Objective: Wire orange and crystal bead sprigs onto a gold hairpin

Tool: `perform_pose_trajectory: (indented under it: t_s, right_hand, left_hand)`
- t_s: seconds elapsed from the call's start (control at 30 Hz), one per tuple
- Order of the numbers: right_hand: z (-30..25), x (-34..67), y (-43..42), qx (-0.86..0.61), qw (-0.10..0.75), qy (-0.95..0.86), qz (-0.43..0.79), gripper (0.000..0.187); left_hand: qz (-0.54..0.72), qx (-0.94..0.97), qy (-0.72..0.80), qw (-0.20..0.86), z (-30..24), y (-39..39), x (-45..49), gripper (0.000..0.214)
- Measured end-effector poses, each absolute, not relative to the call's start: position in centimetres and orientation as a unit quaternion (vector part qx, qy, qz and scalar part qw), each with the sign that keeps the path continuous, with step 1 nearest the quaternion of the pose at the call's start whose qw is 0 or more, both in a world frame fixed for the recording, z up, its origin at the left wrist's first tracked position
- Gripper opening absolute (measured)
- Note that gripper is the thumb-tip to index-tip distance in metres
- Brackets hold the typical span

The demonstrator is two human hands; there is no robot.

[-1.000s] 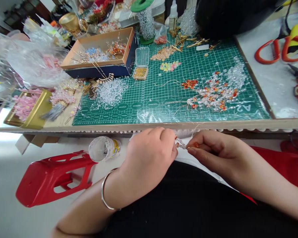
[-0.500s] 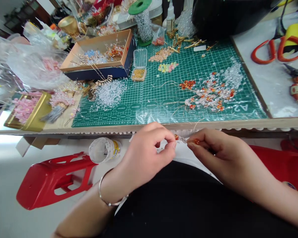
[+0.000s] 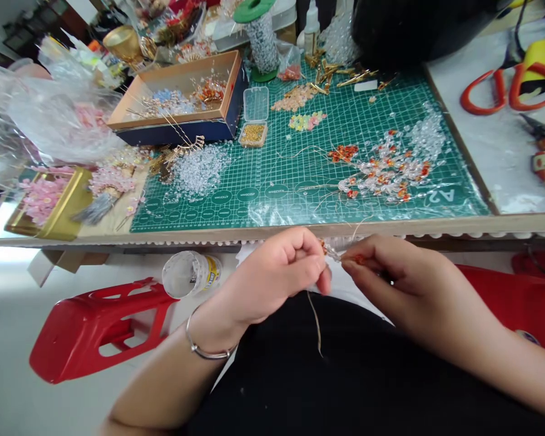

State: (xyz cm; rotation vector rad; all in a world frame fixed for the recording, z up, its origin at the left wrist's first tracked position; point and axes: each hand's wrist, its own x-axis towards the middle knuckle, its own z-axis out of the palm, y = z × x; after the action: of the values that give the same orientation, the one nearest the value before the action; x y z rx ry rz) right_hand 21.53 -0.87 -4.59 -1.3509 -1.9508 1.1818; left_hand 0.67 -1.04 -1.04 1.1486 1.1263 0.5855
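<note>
Head view: left hand (image 3: 272, 275) now pinches shut on the bead sprig (image 3: 332, 254), loose wire (image 3: 315, 321) newly dangling below it, right hand (image 3: 390, 278) pinching the other end, so twisting looks underway.

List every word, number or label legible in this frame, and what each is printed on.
"A2", upside down, on the green gridded cutting mat.
Oval markings along its near edge: too small to read.
Yellow label on the clear plastic jar: blurred, unreadable.
Beaded wire sprig pinched by left hand and right hand: no text.
</note>
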Motion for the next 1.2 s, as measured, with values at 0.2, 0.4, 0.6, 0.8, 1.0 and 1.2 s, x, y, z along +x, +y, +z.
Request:
perform_pose_trajectory:
  t_s: [0.2,0.4,0.6,0.8,1.0,1.2]
  right_hand:
    - [-4.7,22.7,0.2,-0.488,0.207,-0.592,0.607,0.037]
    - [-4.9,23.0,0.5,-0.433,0.168,-0.464,0.754,0.046]
    - [-4.8,23.0,0.1,-0.401,0.213,-0.402,0.795,0.037]
    - [-4.7,22.5,-0.3,-0.386,0.195,-0.395,0.810,0.037]
    - [-4.5,22.1,-0.6,-0.386,0.201,-0.407,0.803,0.035]
    - [-4.0,21.9,-0.6,-0.381,0.199,-0.387,0.816,0.036]
  left_hand:
    - [0.206,0.606,0.583,0.501,-0.3,-0.7,-1.6,0.004]
    - [0.189,0.736,0.542,0.359,1.2,-0.7,-2.5,0.022]
    - [0.057,0.756,0.524,0.389,1.1,-0.4,-3.9,0.031]
    - [0.095,0.766,0.568,0.286,-0.7,-1.0,-3.3,0.022]
    - [0.178,0.802,0.560,0.108,1.5,-2.6,-1.5,0.023]
    - [0.145,0.695,0.545,0.445,0.9,-1.6,-1.1,0.014]
